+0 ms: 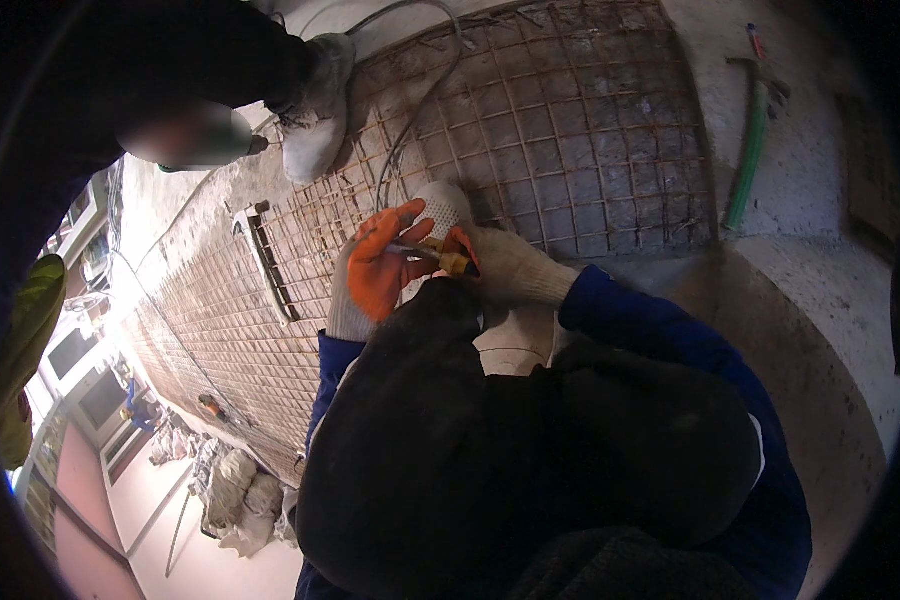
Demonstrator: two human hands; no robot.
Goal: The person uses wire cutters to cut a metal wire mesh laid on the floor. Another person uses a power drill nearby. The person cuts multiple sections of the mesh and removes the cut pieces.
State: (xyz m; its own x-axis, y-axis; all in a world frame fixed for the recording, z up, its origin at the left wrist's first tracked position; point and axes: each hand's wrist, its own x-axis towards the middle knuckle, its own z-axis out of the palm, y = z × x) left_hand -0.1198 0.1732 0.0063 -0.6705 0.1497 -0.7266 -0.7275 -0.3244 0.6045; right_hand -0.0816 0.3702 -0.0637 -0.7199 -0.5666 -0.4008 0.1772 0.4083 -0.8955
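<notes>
Both my hands wear knit gloves with orange palms and meet over the wire mesh in front of me. My right hand [510, 264] is closed on a yellow-handled tool [457, 264]; a thin metal shaft runs from it toward the left, and its exact kind is hard to make out. The orange palm of my left hand [375, 265] is turned up, its fingers curled around the shaft. Under the hands shows a light perforated shoe [440, 208]. My dark-clad knees hide part of the space below.
Rusty wire mesh [570, 130] covers the floor, with a hammer [261, 262] lying on it. A green-handled tool [748, 155] lies at far right. Another person's shoe [318, 115] stands close at upper left, beside a grey cable [440, 85]. Sacks [235, 490] are piled at lower left.
</notes>
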